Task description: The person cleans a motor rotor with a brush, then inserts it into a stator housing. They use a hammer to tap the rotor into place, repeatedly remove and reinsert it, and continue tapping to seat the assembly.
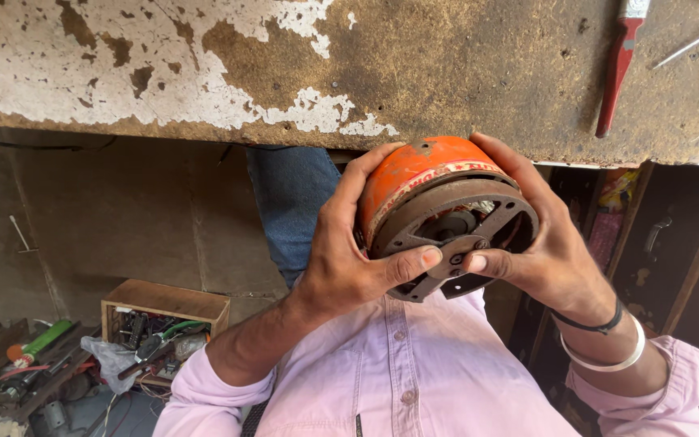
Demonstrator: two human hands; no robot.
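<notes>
1. You hold an orange motor housing (414, 174); a curved white label band (434, 180) with red print wraps its rim.
2. A colourful packet (618, 190) sits in the right-hand shelf.

Round orange motor housing (438, 214), rusty grey metal rim and hub facing the camera, tilted, held off the bench

Orange motor housing (414, 174), rusty brown rim; pale lilac shirt (398, 364); red-handled tool (618, 69); white-flaked bench (204, 65).
</notes>
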